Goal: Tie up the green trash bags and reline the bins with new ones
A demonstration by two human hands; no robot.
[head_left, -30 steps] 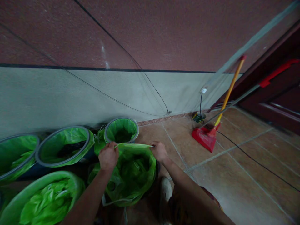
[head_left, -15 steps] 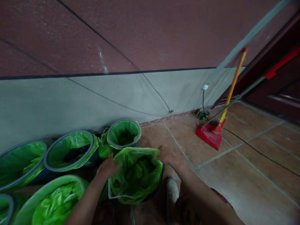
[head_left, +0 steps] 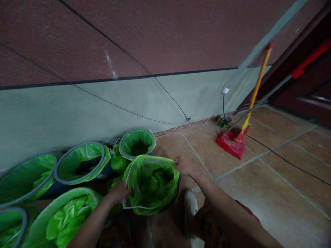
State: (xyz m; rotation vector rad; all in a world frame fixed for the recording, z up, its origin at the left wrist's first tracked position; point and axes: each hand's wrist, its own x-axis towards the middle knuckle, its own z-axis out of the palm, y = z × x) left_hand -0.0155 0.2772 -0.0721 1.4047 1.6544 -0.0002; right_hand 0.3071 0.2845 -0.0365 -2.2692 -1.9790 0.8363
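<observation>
A translucent green drawstring garbage bag (head_left: 155,186) stands with its mouth up in a dark bin below me, crumpled green plastic inside it. My left hand (head_left: 119,193) is closed on the left side of the bag's rim, by the white drawstring. On the opposite side my right hand (head_left: 184,165) pinches the rim, pulling that edge taut. The bin's wall is mostly hidden by the bag.
Several lined bins stand along the wall, among them a small bin (head_left: 137,143) and a larger one (head_left: 82,162). A green tub (head_left: 63,217) holds crumpled bags. Rightward are a red dustpan (head_left: 231,143), a yellow-handled broom (head_left: 256,93) and a black cable (head_left: 281,158).
My left hand, with fingers apart before, has closed on the bag's left rim. The bag's mouth is stretched wider and its far edge pulled straighter.
</observation>
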